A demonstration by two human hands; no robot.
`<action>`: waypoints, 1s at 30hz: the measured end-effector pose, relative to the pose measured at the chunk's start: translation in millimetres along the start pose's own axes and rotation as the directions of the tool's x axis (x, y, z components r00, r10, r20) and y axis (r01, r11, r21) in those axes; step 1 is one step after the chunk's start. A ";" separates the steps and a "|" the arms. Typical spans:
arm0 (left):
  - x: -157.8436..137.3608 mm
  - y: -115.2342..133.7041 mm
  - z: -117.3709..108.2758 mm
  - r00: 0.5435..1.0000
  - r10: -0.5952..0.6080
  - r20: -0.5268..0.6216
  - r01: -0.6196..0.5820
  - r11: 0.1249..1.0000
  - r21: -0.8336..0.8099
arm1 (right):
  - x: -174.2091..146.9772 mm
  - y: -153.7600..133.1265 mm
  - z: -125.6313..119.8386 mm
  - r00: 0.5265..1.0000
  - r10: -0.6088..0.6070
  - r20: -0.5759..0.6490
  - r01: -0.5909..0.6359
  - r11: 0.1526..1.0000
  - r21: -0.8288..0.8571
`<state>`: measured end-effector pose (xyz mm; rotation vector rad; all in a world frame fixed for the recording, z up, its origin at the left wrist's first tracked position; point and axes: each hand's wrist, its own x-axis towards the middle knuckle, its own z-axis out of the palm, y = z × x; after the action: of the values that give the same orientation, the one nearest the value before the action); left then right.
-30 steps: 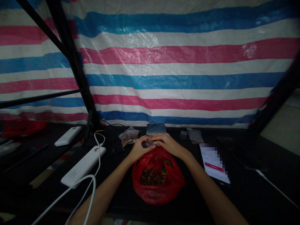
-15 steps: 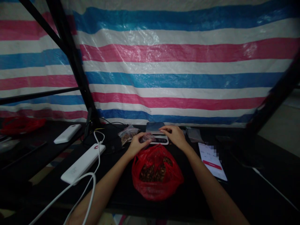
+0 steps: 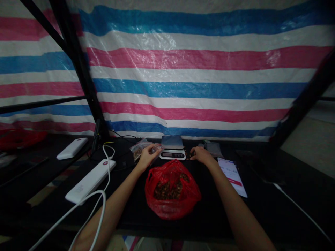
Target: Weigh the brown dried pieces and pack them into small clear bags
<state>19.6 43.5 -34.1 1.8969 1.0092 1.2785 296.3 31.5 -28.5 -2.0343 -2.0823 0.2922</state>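
My left hand (image 3: 147,157) pinches a small clear plastic bag (image 3: 157,149) at the left side of a kitchen scale (image 3: 172,153). What the bag contains is too dim to tell. My right hand (image 3: 201,154) is right of the scale, its fingers bent together down at the black table beside a few small brown pieces (image 3: 186,152). Whatever its fingertips hold, if anything, is hidden. The scale's grey platform carries nothing. In front of it sits an open red plastic bag (image 3: 172,209) with many small brown pieces (image 3: 167,190) inside.
A filled clear bag (image 3: 137,150) lies behind my left hand, and flat plastic bags (image 3: 214,148) lie behind my right. A lit phone (image 3: 231,177) is at the right. White power banks (image 3: 89,183) and a white cable (image 3: 103,205) occupy the left. Striped sheeting (image 3: 183,83) hangs behind.
My right hand has moved from above the scale's platform down to the table on its right. My left hand has drawn slightly left with the small bag, uncovering the scale's display.
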 end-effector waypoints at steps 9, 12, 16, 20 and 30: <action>0.3 -4.8 2.0 0.998 -0.022 0.055 0.022 1.000 0.005 | 3.5 -5.1 6.2 0.992 -0.126 -0.010 0.126 0.984 0.129; 0.3 -4.5 2.1 0.998 -0.025 0.056 0.024 0.999 0.023 | 4.0 -4.6 7.9 0.989 -0.147 -0.016 0.148 0.976 0.162; -0.8 -2.4 2.2 0.997 -0.014 0.070 0.011 0.999 0.041 | 4.9 -4.9 9.5 0.986 -0.164 -0.037 0.168 0.968 0.186; -2.4 -0.1 2.6 0.997 0.008 0.073 -0.012 0.999 0.053 | 5.4 -4.0 10.1 0.983 -0.163 -0.080 0.175 0.967 0.187; -8.9 12.8 5.9 0.983 -0.028 0.182 0.021 0.999 0.042 | 0.1 -25.7 -1.7 0.932 -0.212 -0.295 0.327 0.841 0.430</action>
<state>26.2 28.8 -29.5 1.9851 0.9657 1.0557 272.2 30.9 -19.5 -1.3952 -1.8859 0.4355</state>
